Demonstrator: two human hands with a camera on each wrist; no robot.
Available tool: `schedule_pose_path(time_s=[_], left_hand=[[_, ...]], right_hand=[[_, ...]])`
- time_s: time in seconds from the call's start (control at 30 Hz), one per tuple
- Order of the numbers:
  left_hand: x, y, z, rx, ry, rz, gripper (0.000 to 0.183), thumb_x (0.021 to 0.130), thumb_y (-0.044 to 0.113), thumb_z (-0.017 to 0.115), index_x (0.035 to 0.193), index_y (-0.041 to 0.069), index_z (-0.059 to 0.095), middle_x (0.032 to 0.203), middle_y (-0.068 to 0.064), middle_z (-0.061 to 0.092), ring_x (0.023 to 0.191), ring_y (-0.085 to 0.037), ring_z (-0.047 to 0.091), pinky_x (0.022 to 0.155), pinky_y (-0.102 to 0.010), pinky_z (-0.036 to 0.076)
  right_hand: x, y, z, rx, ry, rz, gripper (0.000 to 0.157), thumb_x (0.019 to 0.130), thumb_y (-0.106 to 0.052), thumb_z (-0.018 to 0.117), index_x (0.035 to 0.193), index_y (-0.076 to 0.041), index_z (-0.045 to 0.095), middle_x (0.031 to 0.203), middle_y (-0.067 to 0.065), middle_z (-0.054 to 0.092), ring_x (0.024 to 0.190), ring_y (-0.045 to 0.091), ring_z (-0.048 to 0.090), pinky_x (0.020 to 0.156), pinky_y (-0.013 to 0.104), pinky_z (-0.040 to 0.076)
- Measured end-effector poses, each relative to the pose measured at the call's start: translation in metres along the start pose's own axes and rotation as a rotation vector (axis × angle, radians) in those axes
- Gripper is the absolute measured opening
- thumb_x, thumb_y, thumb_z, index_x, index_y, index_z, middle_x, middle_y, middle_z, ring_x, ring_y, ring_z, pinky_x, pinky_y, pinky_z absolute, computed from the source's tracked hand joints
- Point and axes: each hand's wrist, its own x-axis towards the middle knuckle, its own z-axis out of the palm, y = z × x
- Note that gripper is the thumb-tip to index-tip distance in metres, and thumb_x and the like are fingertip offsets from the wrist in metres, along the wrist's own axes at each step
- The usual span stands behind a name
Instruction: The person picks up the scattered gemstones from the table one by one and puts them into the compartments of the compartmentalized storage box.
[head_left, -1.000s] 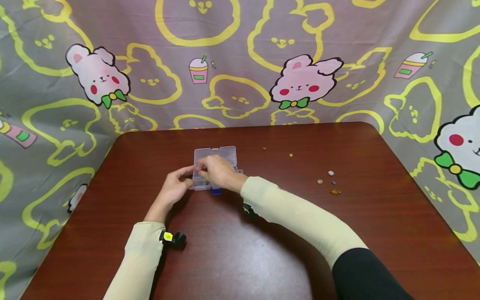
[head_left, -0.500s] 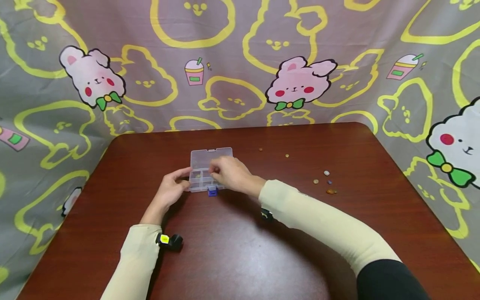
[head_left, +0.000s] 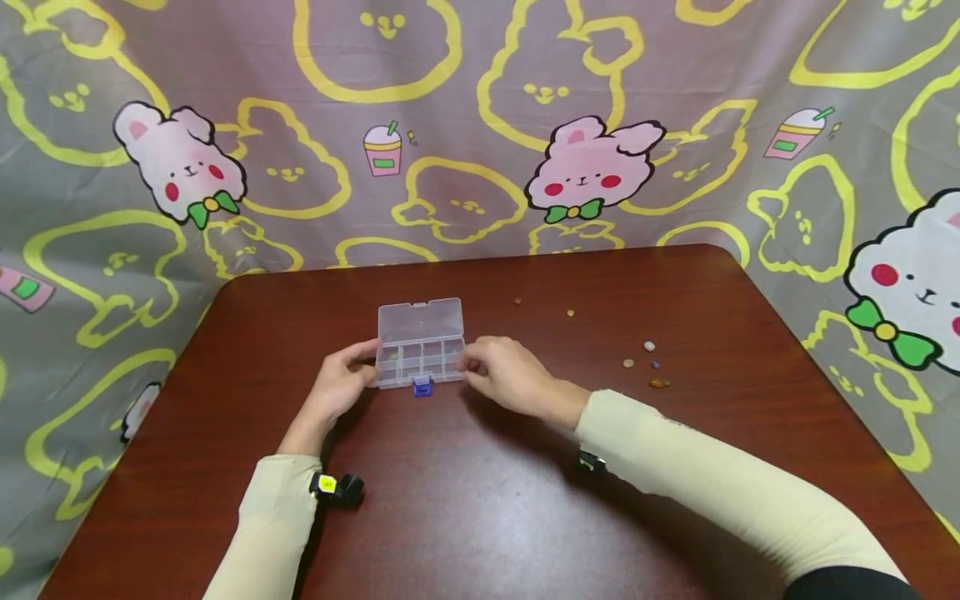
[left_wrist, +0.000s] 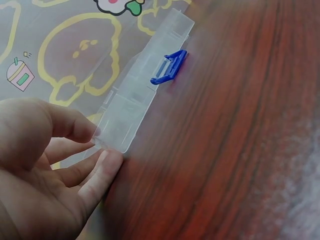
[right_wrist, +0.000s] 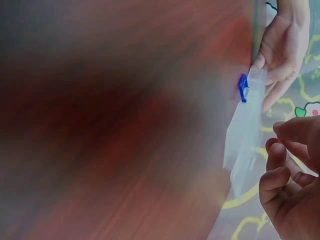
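Observation:
A clear plastic compartment box (head_left: 421, 367) lies on the table with its lid (head_left: 420, 322) raised at the back and a blue clasp (head_left: 423, 387) hanging at the front. One small yellowish piece (head_left: 393, 356) shows in its left compartment. My left hand (head_left: 341, 385) grips the box's left end, thumb in front and fingers behind; the left wrist view shows them at the corner (left_wrist: 112, 142). By the right end is my right hand (head_left: 510, 375), fingers bent and thumb near the index fingertip (right_wrist: 274, 146). Whether something tiny lies between those fingertips cannot be made out.
Small bead-like stones lie right of the box: white (head_left: 649, 346), tan (head_left: 628, 363), blue (head_left: 656, 365), amber (head_left: 657, 383) and green (head_left: 667, 383). Farther back sit a yellow one (head_left: 570, 313) and a brown one (head_left: 517, 301). A patterned curtain (head_left: 465, 125) stands behind the table (head_left: 480, 500).
My right hand has moved rightward from over the left compartments to the box's right end, uncovering the compartments. My left hand has stayed on the left end. The view has shifted slightly.

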Motion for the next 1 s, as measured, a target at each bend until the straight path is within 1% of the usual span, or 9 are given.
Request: schedule_pose_path(time_s=[0.17, 0.5, 0.6, 0.63, 0.73, 0.83, 0.87, 1.0], left_hand=[[0.0, 0.0, 0.001, 0.006, 0.007, 0.011, 0.048, 0.09, -0.01, 0.053, 0.139, -0.008, 0.054, 0.133, -0.03, 0.057, 0.09, -0.022, 0.064, 0.071, -0.021, 0.056], [0.0, -0.003, 0.002, 0.031, 0.007, -0.012, 0.05, 0.09, -0.009, 0.054, 0.14, -0.007, 0.053, 0.135, -0.029, 0.056, 0.094, -0.026, 0.064, 0.071, -0.019, 0.055], [0.0, -0.002, 0.002, 0.033, 0.001, -0.019, 0.051, 0.091, -0.008, 0.055, 0.141, -0.006, 0.052, 0.135, -0.029, 0.055, 0.095, -0.027, 0.064, 0.072, -0.019, 0.055], [0.0, -0.001, 0.003, 0.033, 0.0, -0.021, 0.051, 0.091, -0.007, 0.055, 0.141, -0.006, 0.052, 0.136, -0.029, 0.055, 0.096, -0.027, 0.064, 0.072, -0.019, 0.055], [0.0, 0.0, 0.004, 0.035, -0.004, -0.025, 0.051, 0.091, -0.007, 0.055, 0.142, -0.006, 0.052, 0.136, -0.029, 0.055, 0.097, -0.027, 0.064, 0.072, -0.019, 0.055], [0.0, -0.001, 0.004, 0.036, -0.003, -0.024, 0.051, 0.091, -0.008, 0.055, 0.142, -0.007, 0.051, 0.136, -0.029, 0.055, 0.096, -0.026, 0.064, 0.072, -0.02, 0.055], [0.0, 0.0, 0.004, 0.036, -0.003, -0.025, 0.051, 0.091, -0.008, 0.055, 0.142, -0.007, 0.051, 0.136, -0.03, 0.055, 0.095, -0.025, 0.064, 0.072, -0.02, 0.055], [0.0, 0.001, 0.004, 0.031, -0.007, -0.023, 0.051, 0.091, -0.008, 0.054, 0.142, -0.008, 0.05, 0.136, -0.03, 0.054, 0.095, -0.024, 0.064, 0.072, -0.02, 0.055]], right_hand=[[-0.027, 0.011, -0.015, 0.001, 0.004, 0.04, 0.006, 0.089, -0.008, 0.075, 0.095, -0.01, 0.075, 0.088, -0.005, 0.067, 0.078, 0.01, 0.063, 0.069, 0.026, 0.052], [-0.08, 0.038, -0.04, 0.03, 0.045, 0.125, 0.007, 0.087, -0.007, 0.077, 0.093, -0.011, 0.075, 0.086, -0.01, 0.065, 0.073, 0.006, 0.059, 0.065, 0.025, 0.052], [-0.097, 0.047, -0.046, 0.037, 0.068, 0.159, 0.008, 0.086, -0.007, 0.078, 0.092, -0.012, 0.075, 0.085, -0.011, 0.065, 0.072, 0.005, 0.058, 0.066, 0.03, 0.052], [-0.103, 0.051, -0.047, 0.031, 0.078, 0.168, 0.009, 0.086, -0.007, 0.079, 0.091, -0.013, 0.075, 0.085, -0.012, 0.065, 0.072, 0.005, 0.057, 0.071, 0.036, 0.053], [-0.119, 0.061, -0.051, 0.024, 0.103, 0.184, 0.011, 0.085, -0.005, 0.079, 0.09, -0.014, 0.074, 0.085, -0.012, 0.065, 0.072, 0.004, 0.056, 0.07, 0.039, 0.052], [-0.134, 0.069, -0.054, 0.025, 0.128, 0.185, 0.014, 0.084, -0.004, 0.08, 0.09, -0.014, 0.074, 0.085, -0.011, 0.067, 0.071, 0.004, 0.056, 0.068, 0.034, 0.051], [-0.138, 0.072, -0.055, 0.036, 0.139, 0.19, 0.015, 0.083, -0.003, 0.081, 0.089, -0.014, 0.073, 0.085, -0.011, 0.067, 0.07, 0.004, 0.055, 0.062, 0.029, 0.05], [-0.154, 0.08, -0.062, 0.096, 0.171, 0.224, 0.016, 0.082, -0.001, 0.081, 0.09, -0.013, 0.073, 0.08, -0.011, 0.065, 0.062, 0.004, 0.055, 0.056, 0.024, 0.048]])
